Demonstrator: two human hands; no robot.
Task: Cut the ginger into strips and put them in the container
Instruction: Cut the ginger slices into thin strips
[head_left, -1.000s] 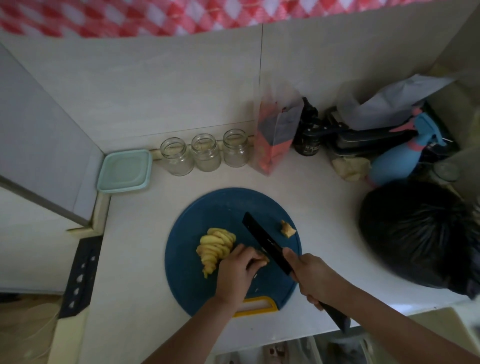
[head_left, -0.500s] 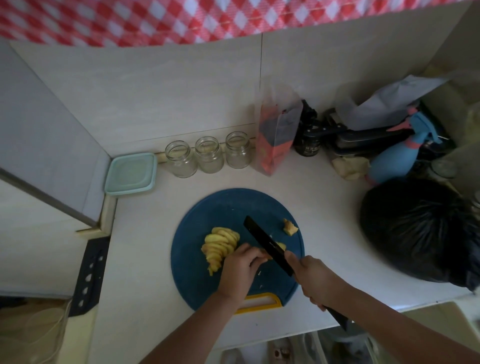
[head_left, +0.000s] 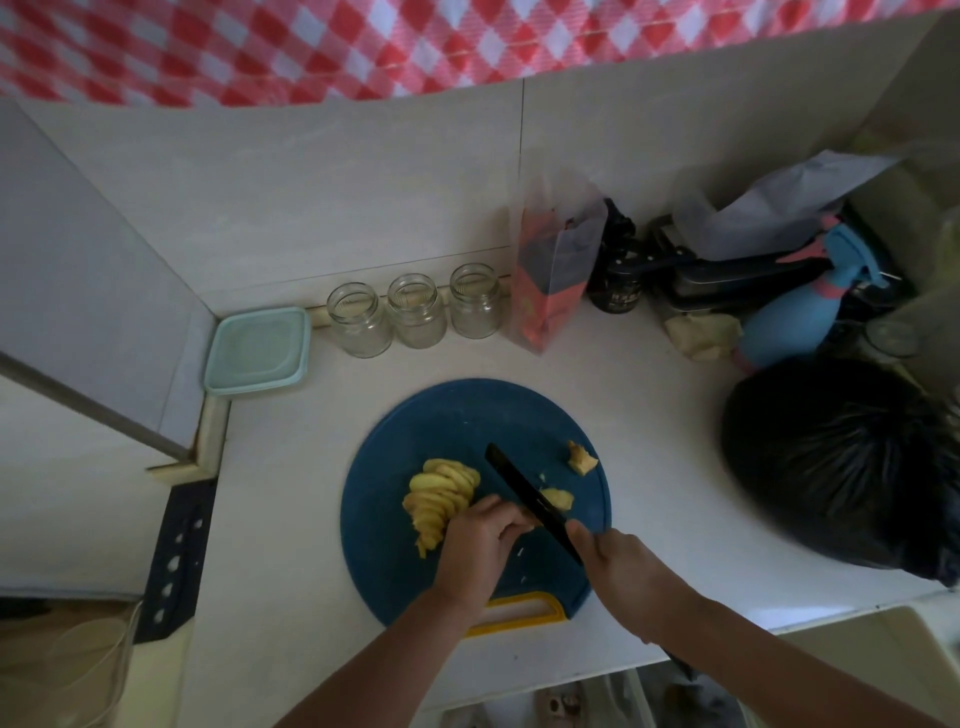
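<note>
Since one second ago, a freshly cut ginger piece (head_left: 558, 500) has come to lie just right of the knife (head_left: 524, 493) blade, where none was lying before. Both hands are staying in nearly the same places.

Well to the left of the left hand and farther from the person, the lidded container (head_left: 257, 349) is sitting closed on the counter (head_left: 291, 519). Three glass jars (head_left: 415, 310) are standing in a row just right of it.

Fanned ginger slices (head_left: 441, 493) are lying on the blue cutting board (head_left: 405, 582), touching the left hand's far side.

The left hand (head_left: 480, 545) is curling its fingers, with the fingertips pressing against the left face of the blade. What it is pinching there is mostly hidden.

The knife is angling between the two hands, its tip pointing away from the person.

A knobbly ginger end (head_left: 582, 458) is lying beyond the right hand, near the board's right edge.

The right hand (head_left: 618, 571) is gripping the knife handle, fingers wrapped round it.
</note>
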